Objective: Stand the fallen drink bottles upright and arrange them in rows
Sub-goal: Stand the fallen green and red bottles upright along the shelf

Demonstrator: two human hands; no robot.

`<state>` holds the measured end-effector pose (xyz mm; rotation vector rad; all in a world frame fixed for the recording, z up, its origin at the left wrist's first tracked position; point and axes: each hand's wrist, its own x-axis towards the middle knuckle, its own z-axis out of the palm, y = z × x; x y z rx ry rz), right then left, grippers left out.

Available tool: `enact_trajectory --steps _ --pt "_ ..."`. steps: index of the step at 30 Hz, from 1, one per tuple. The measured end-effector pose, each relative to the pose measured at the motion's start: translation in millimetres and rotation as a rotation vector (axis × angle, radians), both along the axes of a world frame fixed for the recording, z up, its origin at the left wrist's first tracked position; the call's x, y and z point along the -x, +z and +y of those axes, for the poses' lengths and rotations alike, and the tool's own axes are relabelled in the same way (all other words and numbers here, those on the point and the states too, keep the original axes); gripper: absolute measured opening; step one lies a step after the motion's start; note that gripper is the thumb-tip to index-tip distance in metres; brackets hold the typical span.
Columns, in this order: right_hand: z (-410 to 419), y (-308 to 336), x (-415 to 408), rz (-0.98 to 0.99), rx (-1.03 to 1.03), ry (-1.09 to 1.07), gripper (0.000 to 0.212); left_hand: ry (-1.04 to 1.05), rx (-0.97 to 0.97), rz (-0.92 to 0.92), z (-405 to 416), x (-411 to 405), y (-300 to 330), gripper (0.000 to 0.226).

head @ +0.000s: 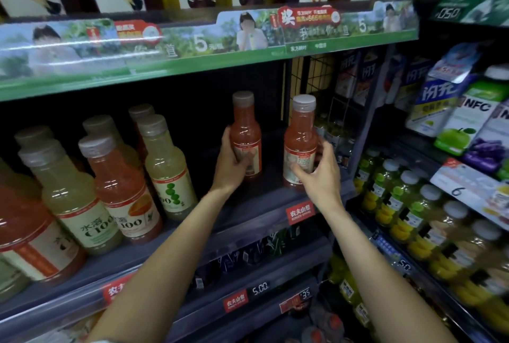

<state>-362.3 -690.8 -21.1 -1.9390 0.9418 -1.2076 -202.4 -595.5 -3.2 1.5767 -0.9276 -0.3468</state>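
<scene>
Item: two red juice bottles, upright, at the right end of a dark shop shelf (264, 205).

Hands. The left hand (231, 159) is wrapped round the lower body of the rear red juice bottle (246, 133), thumb on the near side and fingers curled over its label. The right hand (319, 168) is curled round the label of the front red juice bottle (300, 139), fingertips pressed to its face.

Position. Both bottles are held vertical, caps up, apart from each other; the front one sits near the shelf's front lip, the other further back (whether either base fully touches the shelf cannot be told).

Risks, as judged:
- Tipping forward over the lip, if the front bottle is released before its base is flat.
- A knock into the wire grid divider (316, 75) just right of it, if it is pushed sideways.
- A crooked row, if the two are set down out of line with each other.
- A sleeve-less forearm brushing the row of mixed red and pale yellow bottles (121, 185) at the left, toppling one.

Surface and room. A dark, smooth shelf is fronted by a price rail with red tags (300, 213). A green promotional strip (209, 48) runs overhead. Green-and-yellow drink bottles (399, 205) are racked in the adjoining bay, cartons (451, 111) above them.
</scene>
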Motion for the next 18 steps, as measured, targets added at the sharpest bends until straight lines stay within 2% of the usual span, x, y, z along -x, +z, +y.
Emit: enact_trajectory --steps 4,9,14,18 --pt "-13 2 4 0.014 -0.024 0.001 0.068 0.026 0.021 0.026 -42 14 5 0.068" --pt "-20 -3 -1 0.101 -0.079 0.086 0.081 -0.032 0.017 0.172 -73 43 13 0.069" --pt "-28 -2 2 0.319 -0.039 -0.073 0.073 -0.124 -0.012 0.251 -78 52 12 0.069" --pt "-32 0 4 0.367 -0.098 -0.061 0.072 -0.195 -0.007 0.306 -67 56 18 0.068"
